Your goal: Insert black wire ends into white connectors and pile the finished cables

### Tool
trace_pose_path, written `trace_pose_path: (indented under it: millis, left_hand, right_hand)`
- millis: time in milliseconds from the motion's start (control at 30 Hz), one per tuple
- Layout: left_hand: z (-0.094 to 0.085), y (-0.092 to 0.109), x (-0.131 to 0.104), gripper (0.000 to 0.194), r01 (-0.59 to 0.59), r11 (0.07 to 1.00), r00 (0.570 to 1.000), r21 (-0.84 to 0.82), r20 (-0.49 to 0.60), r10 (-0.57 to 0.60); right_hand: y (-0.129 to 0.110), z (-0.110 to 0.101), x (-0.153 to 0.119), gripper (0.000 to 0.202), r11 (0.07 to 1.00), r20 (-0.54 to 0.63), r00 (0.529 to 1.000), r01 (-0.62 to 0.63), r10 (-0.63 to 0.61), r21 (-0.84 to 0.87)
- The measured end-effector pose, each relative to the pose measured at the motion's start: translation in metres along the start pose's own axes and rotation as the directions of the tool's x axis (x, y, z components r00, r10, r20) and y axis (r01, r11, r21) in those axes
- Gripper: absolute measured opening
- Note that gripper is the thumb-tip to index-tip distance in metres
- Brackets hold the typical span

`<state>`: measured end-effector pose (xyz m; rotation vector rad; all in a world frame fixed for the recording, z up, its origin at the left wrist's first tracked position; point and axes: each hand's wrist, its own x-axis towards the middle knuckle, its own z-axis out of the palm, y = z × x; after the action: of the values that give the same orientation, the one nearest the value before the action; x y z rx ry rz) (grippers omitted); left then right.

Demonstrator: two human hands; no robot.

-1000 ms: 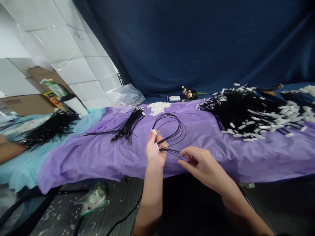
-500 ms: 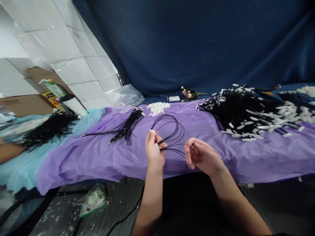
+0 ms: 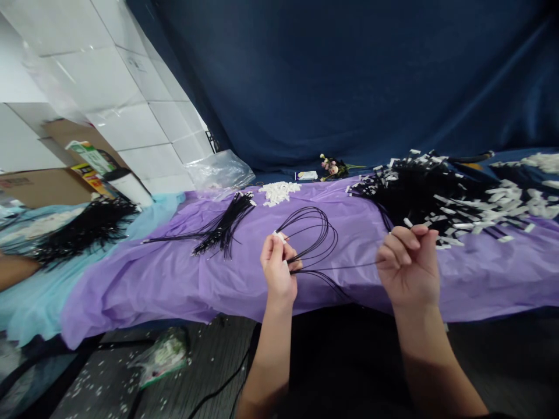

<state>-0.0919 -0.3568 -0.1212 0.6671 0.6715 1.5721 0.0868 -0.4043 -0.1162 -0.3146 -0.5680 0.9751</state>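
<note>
My left hand (image 3: 280, 265) is closed around a bundle of thin black cords (image 3: 321, 224). Part of the bundle bends up into a loop, while loose lengths hang to the right below it. White end pieces (image 3: 278, 234) show at my fingers. One cord runs nearly level from the bundle to my right hand (image 3: 410, 265), whose fingers are curled shut on it; its far end is hidden in the fingers. Behind the loop is a small pile of white pieces (image 3: 279, 192), with a bunch of black cords (image 3: 225, 224) lying left of it.
A large heap of black cords with white ends (image 3: 419, 192) covers the right of the purple cloth (image 3: 174, 291). Another person's arm (image 3: 16, 271) is at far left, beside more black cords (image 3: 87, 230). Artificial flowers (image 3: 334, 169) and a clear plastic bag (image 3: 222, 169) lie at the back.
My right hand has moved right and slightly up, drawing one cord out straight from the bundle. My left hand and the loop have shifted slightly right.
</note>
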Motion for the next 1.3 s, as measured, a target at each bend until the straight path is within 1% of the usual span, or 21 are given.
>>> trace_pose_path:
  millis: [67,100,133,167,200,233,267,300,367,400,500,700,867,967,1033,1100,1300]
  left_hand:
    - [0.002,0.0,-0.003,0.032,-0.024,1.0,0.999,0.01,0.036,0.024]
    - [0.002,-0.001,-0.004,0.032,-0.036,0.999,0.998,0.015,0.055,0.035]
    - [0.002,-0.001,-0.005,0.031,-0.048,0.999,0.996,0.019,0.073,0.047]
    - [0.003,-0.002,-0.007,0.031,-0.057,0.998,0.994,0.025,0.093,0.055]
    - [0.003,-0.003,-0.009,0.03,-0.062,0.998,0.992,0.033,0.114,0.058]
    - [0.003,-0.003,-0.01,0.029,-0.065,0.997,0.989,0.041,0.137,0.059]
    - [0.002,-0.004,-0.012,0.029,-0.066,0.997,0.985,0.048,0.161,0.058]
    - [0.002,-0.004,-0.014,0.029,-0.068,0.996,0.981,0.054,0.186,0.057]
    - [0.001,-0.005,-0.018,0.028,-0.083,0.995,0.972,0.064,0.227,0.067]
    - [0.0,-0.005,-0.019,0.028,-0.094,0.993,0.967,0.066,0.243,0.075]
    - [0.0,-0.006,-0.024,0.028,-0.118,0.99,0.959,0.072,0.266,0.095]
    - [0.003,-0.005,-0.027,0.029,-0.098,0.993,0.964,0.062,0.254,0.079]
    - [0.002,-0.006,-0.027,0.028,-0.13,0.989,0.958,0.072,0.268,0.107]
    - [0.0,-0.007,-0.027,0.027,-0.151,0.985,0.953,0.085,0.278,0.122]
    - [0.0,-0.007,-0.027,0.027,-0.149,0.985,0.951,0.088,0.286,0.118]
    - [0.0,-0.007,-0.027,0.028,-0.14,0.986,0.95,0.086,0.291,0.11]
    - [0.001,-0.007,-0.027,0.03,-0.124,0.989,0.957,0.084,0.274,0.097]
  right_hand:
    - [-0.002,0.003,-0.009,0.008,0.983,0.081,0.997,0.035,-0.021,-0.181]
    - [-0.001,0.005,-0.014,0.006,0.948,0.138,0.989,0.092,-0.051,-0.305]
    - [0.002,0.008,-0.02,0.005,0.884,0.203,0.975,0.171,-0.089,-0.435]
    - [0.005,0.011,-0.025,0.005,0.793,0.269,0.955,0.261,-0.127,-0.55]
    - [0.008,0.015,-0.029,0.006,0.684,0.331,0.931,0.343,-0.156,-0.644]
    - [0.011,0.02,-0.033,0.008,0.574,0.383,0.908,0.408,-0.172,-0.709]
    - [0.014,0.024,-0.036,0.009,0.485,0.425,0.887,0.458,-0.184,-0.746]
    - [0.016,0.028,-0.038,0.01,0.421,0.456,0.869,0.492,-0.19,-0.762]
    - [0.019,0.035,-0.04,0.01,0.357,0.491,0.847,0.531,-0.203,-0.769]
    - [0.02,0.038,-0.04,0.01,0.339,0.497,0.843,0.538,-0.205,-0.772]
    - [0.021,0.043,-0.039,0.01,0.301,0.487,0.852,0.524,-0.194,-0.797]
    - [0.02,0.044,-0.039,0.01,0.258,0.502,0.847,0.532,-0.176,-0.807]
    - [0.02,0.043,-0.039,0.011,0.261,0.493,0.853,0.521,-0.17,-0.813]
    - [0.02,0.044,-0.04,0.012,0.28,0.47,0.867,0.498,-0.165,-0.821]
    - [0.02,0.044,-0.04,0.012,0.298,0.449,0.879,0.476,-0.16,-0.827]
    - [0.019,0.044,-0.04,0.012,0.31,0.444,0.882,0.472,-0.159,-0.825]
    - [0.018,0.044,-0.04,0.014,0.294,0.448,0.881,0.473,-0.15,-0.831]
